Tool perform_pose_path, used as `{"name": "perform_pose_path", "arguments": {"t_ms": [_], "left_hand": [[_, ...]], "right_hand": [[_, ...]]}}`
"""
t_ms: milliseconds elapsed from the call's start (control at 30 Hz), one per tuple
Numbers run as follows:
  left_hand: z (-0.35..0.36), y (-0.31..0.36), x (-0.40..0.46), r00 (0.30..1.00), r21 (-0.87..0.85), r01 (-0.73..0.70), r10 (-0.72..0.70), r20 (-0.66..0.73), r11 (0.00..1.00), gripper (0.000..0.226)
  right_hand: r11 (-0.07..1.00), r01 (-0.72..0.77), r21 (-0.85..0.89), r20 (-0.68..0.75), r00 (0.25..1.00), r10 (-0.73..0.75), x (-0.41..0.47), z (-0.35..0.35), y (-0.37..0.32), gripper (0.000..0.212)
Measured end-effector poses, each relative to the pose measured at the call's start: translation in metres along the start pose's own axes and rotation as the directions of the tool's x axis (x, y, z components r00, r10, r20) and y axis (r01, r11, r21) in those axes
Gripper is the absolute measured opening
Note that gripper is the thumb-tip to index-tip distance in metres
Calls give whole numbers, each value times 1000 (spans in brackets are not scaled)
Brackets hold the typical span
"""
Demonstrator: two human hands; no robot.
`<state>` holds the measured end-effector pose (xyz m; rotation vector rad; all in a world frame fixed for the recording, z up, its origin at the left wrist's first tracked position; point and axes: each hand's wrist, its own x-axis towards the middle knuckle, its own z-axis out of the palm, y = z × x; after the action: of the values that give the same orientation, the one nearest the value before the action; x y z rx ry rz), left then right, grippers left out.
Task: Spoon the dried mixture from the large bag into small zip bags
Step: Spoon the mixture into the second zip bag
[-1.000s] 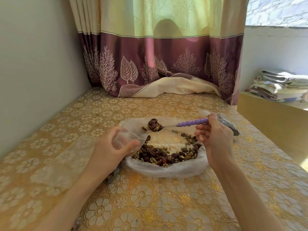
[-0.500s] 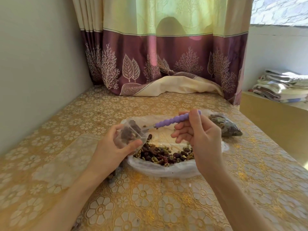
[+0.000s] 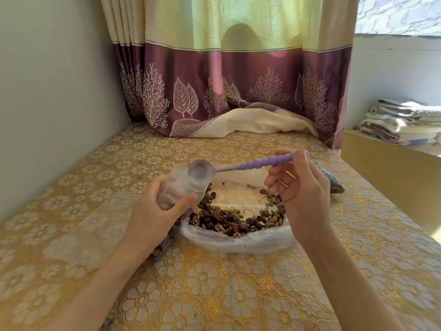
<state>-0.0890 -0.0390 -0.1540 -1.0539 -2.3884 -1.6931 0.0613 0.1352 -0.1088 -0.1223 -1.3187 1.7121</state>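
Left hand (image 3: 152, 216) fingers curled round a soft clear small zip bag (image 3: 183, 185); right hand (image 3: 300, 187) fingers pinching a shiny metal spoon with a bumpy purple handle (image 3: 265, 161), above a crinkly large bag (image 3: 238, 242) of lumpy dried mixture (image 3: 233, 220).

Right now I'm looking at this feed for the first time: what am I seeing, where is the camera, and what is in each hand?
There is no machine here: a person works with two bare hands, and the single camera sits on their head, looking forward and down. The left hand holds a small clear zip bag open. The right hand pinches the purple handle of a metal spoon, whose bowl looks empty at the bag's mouth. Below lies the large bag, spread open, with the dried mixture. All rests on a gold floral tablecloth. A filled small bag lies at the right.
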Motion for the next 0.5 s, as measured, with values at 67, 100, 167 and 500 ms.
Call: {"name": "perform_pose_path", "arguments": {"t_ms": [67, 100, 167, 500], "left_hand": [[0, 1, -1, 1000, 14, -2, 2, -6, 1000, 65], [0, 2, -1, 1000, 26, -6, 7, -9, 1000, 65], [0, 2, -1, 1000, 40, -9, 9, -8, 999, 65], [0, 1, -2, 1000, 34, -3, 3, -1, 999, 65]], "right_hand": [[998, -43, 47, -95, 994, 47, 6, -9, -1, 33], [995, -71, 74, -132, 988, 80, 9, -14, -1, 33], [988, -118, 97, -202, 970, 136, 15, -24, 0, 33], [951, -131, -280, -436, 900, -4, 28, -63, 5, 39]]}}
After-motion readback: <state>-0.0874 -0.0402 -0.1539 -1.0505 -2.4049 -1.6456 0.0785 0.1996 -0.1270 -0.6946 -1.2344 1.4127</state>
